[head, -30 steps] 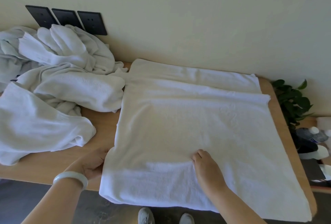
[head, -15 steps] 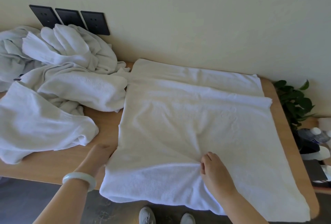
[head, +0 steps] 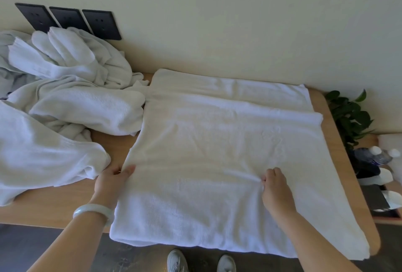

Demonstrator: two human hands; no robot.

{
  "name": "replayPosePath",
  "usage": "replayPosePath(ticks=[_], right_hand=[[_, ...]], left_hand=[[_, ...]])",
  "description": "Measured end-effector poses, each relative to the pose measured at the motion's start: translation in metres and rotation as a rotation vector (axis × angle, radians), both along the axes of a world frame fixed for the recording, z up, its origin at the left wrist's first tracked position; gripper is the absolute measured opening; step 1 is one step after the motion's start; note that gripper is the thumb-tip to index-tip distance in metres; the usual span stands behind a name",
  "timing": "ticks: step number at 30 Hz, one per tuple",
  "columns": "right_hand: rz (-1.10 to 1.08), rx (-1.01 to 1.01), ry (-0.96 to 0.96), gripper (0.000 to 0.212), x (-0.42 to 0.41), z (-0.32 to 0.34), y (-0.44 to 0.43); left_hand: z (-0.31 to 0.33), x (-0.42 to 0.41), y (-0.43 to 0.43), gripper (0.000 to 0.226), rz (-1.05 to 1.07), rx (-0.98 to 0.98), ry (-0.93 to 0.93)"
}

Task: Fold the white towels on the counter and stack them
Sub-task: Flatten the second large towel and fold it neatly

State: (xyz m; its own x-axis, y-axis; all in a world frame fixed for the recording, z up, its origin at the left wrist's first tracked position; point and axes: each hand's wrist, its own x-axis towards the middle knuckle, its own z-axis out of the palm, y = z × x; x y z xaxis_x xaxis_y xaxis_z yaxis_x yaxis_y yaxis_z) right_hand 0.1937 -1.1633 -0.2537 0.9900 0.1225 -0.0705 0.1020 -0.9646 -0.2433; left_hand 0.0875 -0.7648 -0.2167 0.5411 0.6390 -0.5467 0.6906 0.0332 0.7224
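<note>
A large white towel (head: 228,141) lies spread flat over the right part of the wooden counter (head: 54,202), its near edge hanging over the front. My left hand (head: 113,179) grips the towel's left edge, thumb on top. My right hand (head: 275,187) pinches a bunch of cloth in the towel's lower middle, and creases run out from the pinch. A heap of crumpled white towels (head: 65,102) covers the counter's left side.
Three black wall sockets (head: 69,20) sit behind the heap. A green plant (head: 348,117), plastic bottles (head: 378,154) and a dark tray stand on a lower surface to the right of the counter. My shoes (head: 200,261) show below the counter's front edge.
My left hand has moved up the towel's left edge and taken hold of it. My right hand has slid up and right on the towel and gathered cloth into a pinch.
</note>
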Motion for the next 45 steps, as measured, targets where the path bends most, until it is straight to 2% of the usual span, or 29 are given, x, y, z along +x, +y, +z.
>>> replayPosePath(ticks=[3, 5, 8, 10, 11, 13, 15, 16, 18, 20, 22, 24, 28, 31, 32, 35, 41, 45], right_hand=[[-0.07, 0.057, -0.027, 0.016, 0.003, -0.002, -0.007], [-0.084, 0.138, -0.035, 0.013, 0.0, -0.005, -0.007], [-0.142, 0.232, 0.004, 0.007, -0.006, 0.001, -0.021], [-0.269, 0.193, 0.035, 0.012, -0.014, 0.008, -0.039], [-0.319, 0.163, 0.055, 0.018, -0.02, 0.011, -0.047], [-0.344, 0.13, 0.093, 0.025, -0.029, 0.013, -0.055], [-0.315, 0.133, 0.073, 0.02, -0.036, 0.01, -0.056], [-0.303, 0.14, 0.055, 0.017, -0.036, 0.009, -0.054], [-0.316, 0.178, 0.054, 0.016, -0.036, 0.009, -0.051], [-0.332, 0.221, 0.08, 0.016, -0.033, 0.011, -0.051], [-0.341, 0.255, 0.122, 0.011, -0.029, 0.014, -0.054], [-0.322, 0.258, 0.131, 0.012, -0.027, 0.019, -0.06], [-0.301, 0.223, 0.04, 0.018, -0.027, 0.023, -0.074], [-0.521, 0.181, -0.05, 0.006, -0.027, 0.021, -0.104], [-0.594, 0.138, -0.056, 0.008, -0.026, 0.022, -0.119], [-0.687, 0.03, 0.085, 0.032, -0.022, 0.025, -0.16], [-0.788, 0.258, 0.355, 0.041, 0.002, 0.035, -0.184], [-0.799, 0.451, 0.449, 0.028, 0.006, 0.034, -0.19]], left_hand=[[-0.001, 0.001, -0.012, 0.031, -0.047, 0.18, 0.038], [-0.001, 0.003, -0.016, 0.032, -0.07, 0.223, 0.058], [-0.006, 0.005, -0.004, 0.038, -0.065, 0.096, 0.069], [-0.023, 0.001, 0.012, 0.028, -0.048, 0.031, 0.054], [-0.021, -0.002, 0.012, 0.02, -0.075, 0.061, 0.055], [0.005, -0.004, -0.009, 0.014, -0.202, 0.251, 0.174], [0.026, -0.002, -0.049, 0.033, -0.274, 0.605, 0.239], [0.033, 0.001, -0.076, 0.038, -0.346, 0.716, 0.143], [0.04, 0.013, -0.139, 0.045, -0.606, 0.684, -0.023], [0.027, 0.028, -0.199, 0.055, -0.984, 0.62, -0.003], [0.014, 0.036, -0.242, 0.073, -1.341, 0.668, 0.06], [0.003, 0.039, -0.265, 0.095, -1.465, 0.682, 0.16], [-0.01, 0.046, -0.276, 0.11, -1.474, 0.685, 0.283], [-0.008, 0.053, -0.281, 0.111, -1.499, 0.669, 0.331], [-0.006, 0.055, -0.282, 0.111, -1.507, 0.662, 0.349], [-0.002, 0.061, -0.287, 0.112, -1.519, 0.65, 0.387], [0.003, 0.065, -0.292, 0.113, -1.542, 0.648, 0.437], [0.003, 0.065, -0.292, 0.114, -1.542, 0.647, 0.438]])
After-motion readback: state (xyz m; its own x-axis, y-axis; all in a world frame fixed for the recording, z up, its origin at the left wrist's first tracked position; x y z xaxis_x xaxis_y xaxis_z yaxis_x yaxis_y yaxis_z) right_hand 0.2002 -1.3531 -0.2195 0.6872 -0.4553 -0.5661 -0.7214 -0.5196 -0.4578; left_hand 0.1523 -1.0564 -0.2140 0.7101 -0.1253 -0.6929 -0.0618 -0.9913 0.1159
